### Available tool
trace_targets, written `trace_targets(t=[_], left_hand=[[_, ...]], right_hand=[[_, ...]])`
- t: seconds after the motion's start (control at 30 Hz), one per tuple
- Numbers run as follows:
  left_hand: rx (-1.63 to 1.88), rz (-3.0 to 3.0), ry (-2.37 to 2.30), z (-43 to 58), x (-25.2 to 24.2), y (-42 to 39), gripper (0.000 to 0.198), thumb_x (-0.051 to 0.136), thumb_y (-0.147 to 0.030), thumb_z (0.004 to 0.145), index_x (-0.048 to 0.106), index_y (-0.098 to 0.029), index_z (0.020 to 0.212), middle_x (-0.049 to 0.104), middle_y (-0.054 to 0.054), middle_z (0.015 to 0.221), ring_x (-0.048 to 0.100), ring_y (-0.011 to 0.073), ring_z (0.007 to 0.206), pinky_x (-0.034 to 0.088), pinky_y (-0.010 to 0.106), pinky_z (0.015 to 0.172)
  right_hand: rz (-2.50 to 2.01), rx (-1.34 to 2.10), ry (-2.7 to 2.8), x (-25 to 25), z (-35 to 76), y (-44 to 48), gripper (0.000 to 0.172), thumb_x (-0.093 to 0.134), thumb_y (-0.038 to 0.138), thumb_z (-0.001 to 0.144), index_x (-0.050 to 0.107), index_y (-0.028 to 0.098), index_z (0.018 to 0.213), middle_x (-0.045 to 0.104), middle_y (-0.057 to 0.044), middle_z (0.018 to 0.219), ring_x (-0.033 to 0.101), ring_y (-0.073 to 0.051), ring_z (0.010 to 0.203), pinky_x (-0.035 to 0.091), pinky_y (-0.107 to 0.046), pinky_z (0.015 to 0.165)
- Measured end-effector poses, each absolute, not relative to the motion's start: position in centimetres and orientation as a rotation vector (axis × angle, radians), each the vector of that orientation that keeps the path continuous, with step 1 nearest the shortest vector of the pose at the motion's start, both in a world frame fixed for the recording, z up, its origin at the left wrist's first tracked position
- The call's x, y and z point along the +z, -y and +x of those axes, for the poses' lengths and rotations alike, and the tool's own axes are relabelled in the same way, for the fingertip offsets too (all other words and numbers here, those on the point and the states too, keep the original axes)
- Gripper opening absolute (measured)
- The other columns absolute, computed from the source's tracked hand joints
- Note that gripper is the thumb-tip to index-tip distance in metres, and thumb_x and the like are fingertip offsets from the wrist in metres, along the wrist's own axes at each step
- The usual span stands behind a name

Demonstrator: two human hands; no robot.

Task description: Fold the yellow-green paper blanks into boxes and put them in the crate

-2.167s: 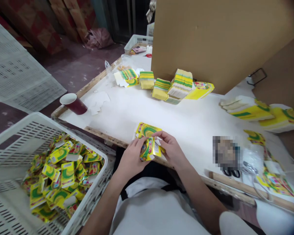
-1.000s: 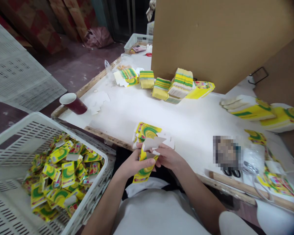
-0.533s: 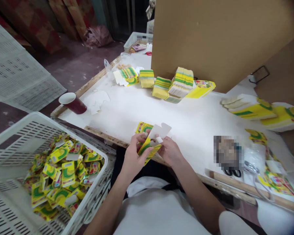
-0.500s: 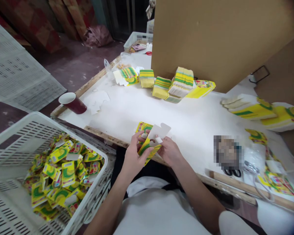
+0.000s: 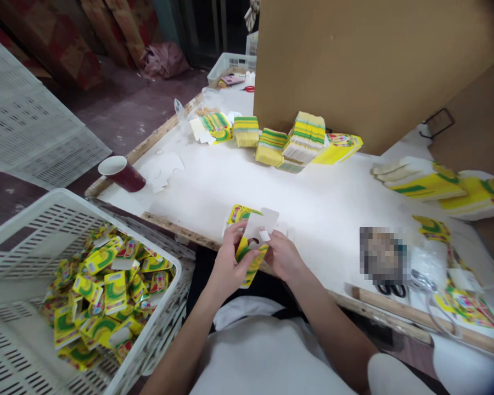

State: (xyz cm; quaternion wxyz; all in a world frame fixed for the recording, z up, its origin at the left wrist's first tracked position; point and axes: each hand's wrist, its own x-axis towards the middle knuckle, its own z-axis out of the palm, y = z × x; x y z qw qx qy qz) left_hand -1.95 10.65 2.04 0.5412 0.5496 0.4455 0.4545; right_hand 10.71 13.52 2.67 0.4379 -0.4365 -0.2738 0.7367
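Observation:
A yellow and green card box (image 5: pixel 252 270) with white inner flaps raised is held above the table's front edge. My left hand (image 5: pixel 230 263) is closed round its left side, fingers behind and thumb in front. At its right side my right hand (image 5: pixel 285 254) pinches the box near a small white flap. A round dark-rimmed opening shows in the middle of the box. Just behind my left fingers, another yellow card piece (image 5: pixel 239 213) lies on the white table (image 5: pixel 197 186).
A white basket (image 5: pixel 66 200) at the left holds many small yellow packs (image 5: pixel 115 292). Stacks of yellow cartons (image 5: pixel 306 137) line the back, before a big cardboard sheet (image 5: pixel 354 66). A maroon cup (image 5: pixel 127 176) leans at the left; black-handled scissors (image 5: pixel 391 289) lie right.
The box has turned more upright and its flaps now stand straighter. My fingers have shifted slightly on it, and both hands keep their hold.

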Motion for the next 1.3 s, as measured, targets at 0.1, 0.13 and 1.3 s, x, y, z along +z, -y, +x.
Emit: trace_targets(t=[0.1, 0.13, 1.3], left_hand=[[1.088, 1.36, -1.129, -2.1, 2.0, -10.7, 0.034, 0.056, -0.024, 0.082, 0.041, -0.021, 0.112, 0.055, 0.007, 0.114, 0.055, 0.0171, 0.102, 0.042, 0.03, 0.091], [1.067, 1.398, -1.158, -2.2, 2.1, -10.8, 0.029, 0.056, -0.024, 0.082, 0.044, -0.021, 0.108, 0.056, 0.005, 0.109, 0.056, 0.0164, 0.098, 0.042, 0.029, 0.089], [0.937, 1.654, -1.377, -1.4, 2.6, -10.4, 0.071, 0.062, -0.015, 0.067, 0.026, -0.019, 0.127, 0.047, 0.013, 0.124, 0.055, 0.0231, 0.106, 0.045, 0.038, 0.091]], right_hand=[[-1.041, 1.86, 0.592, 3.0, 10.7, -13.6, 0.019, 0.065, 0.035, 0.068, 0.068, 0.02, 0.079, 0.07, -0.005, 0.072, 0.065, -0.021, 0.075, 0.051, -0.029, 0.063], [-1.023, 1.874, 0.557, 3.1, 10.6, -13.5, 0.019, 0.067, 0.034, 0.067, 0.068, 0.02, 0.079, 0.07, -0.005, 0.074, 0.065, -0.021, 0.077, 0.051, -0.029, 0.064], [-0.943, 1.742, 0.405, 2.3, 10.5, -13.3, 0.024, 0.074, 0.031, 0.062, 0.066, 0.022, 0.083, 0.072, -0.001, 0.076, 0.068, -0.019, 0.073, 0.053, -0.029, 0.063]])
